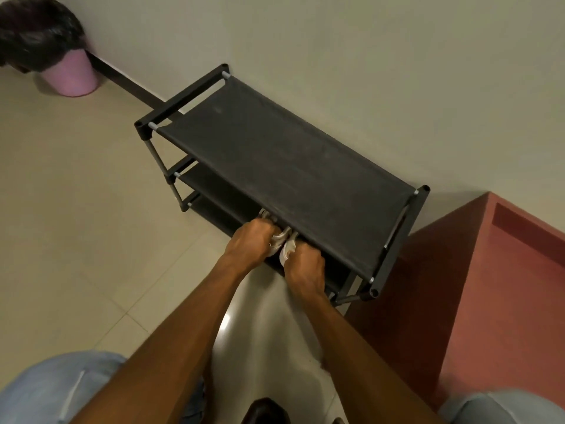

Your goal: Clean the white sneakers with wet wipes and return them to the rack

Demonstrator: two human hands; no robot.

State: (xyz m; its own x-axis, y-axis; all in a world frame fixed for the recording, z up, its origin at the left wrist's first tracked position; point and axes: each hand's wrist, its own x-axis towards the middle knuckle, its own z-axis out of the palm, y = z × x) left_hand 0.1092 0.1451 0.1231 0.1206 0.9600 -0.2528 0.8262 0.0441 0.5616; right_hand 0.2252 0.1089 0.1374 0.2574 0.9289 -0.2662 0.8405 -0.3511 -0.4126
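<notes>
1. Where the pale tiled floor (76, 224) meets the plain wall (367, 56), a dark skirting strip runs along the join.
2. A black shoe rack (275, 166) stands on the floor with its long back edge against the wall. It has a fabric top shelf and two lower shelves on grey metal posts, and the top shelf is bare.
3. A red-brown raised ledge (489, 286) sits just beside the rack's right end and fills the right side of the view.
4. The person's knees in light blue jeans (46, 390) show at the bottom corners, and both bare forearms reach forward between them toward the front of the rack.
5. A pink bin (72, 76) with a black liner bag (36, 29) bulging from its top stands on the floor by the wall, well apart from the rack to the left.
6. The left hand (249, 240) is at the rack's front edge, below the top shelf, its fingers curled round the back end of one shoe.
7. The right hand (305, 267) is just beside it, its fingers likewise closed on the back end of the other shoe.
8. The white sneakers (287, 250) lie side by side on a shelf under the top one, mostly hidden by it, with only their near ends showing between the hands. Which lower shelf carries them cannot be told.
</notes>
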